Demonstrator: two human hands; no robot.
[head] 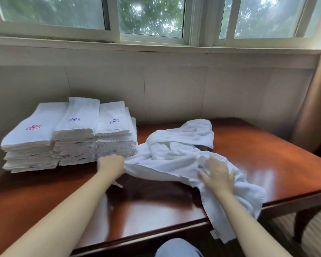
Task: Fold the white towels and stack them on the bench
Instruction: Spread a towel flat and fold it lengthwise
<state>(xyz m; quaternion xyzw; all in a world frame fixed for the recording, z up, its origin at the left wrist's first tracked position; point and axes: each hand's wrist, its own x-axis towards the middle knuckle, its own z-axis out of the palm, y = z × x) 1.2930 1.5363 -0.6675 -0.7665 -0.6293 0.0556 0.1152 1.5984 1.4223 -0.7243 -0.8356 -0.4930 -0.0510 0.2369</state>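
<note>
**Loose towel stretched out for its first fold**

The left hand (111,164) is closed in a fist around one end of the loose towel (174,164), seemingly pulling it taut toward nine o'clock so the cloth can be straightened. The right hand (218,175) lies on the towel with fingers spread and nearly straight, pressing it down rather than gripping, probably to anchor it against that pull.

The towel lies crumpled on the bench (267,154), its long axis running roughly from nine o'clock toward four o'clock, with the far end spilling over the near edge. A bunched heap of it sits at twelve o'clock from the right hand.

The folded stacks (72,138) stand at ten o'clock, just beside the left hand, monograms up, leaving the middle of the bench as working room.
</note>
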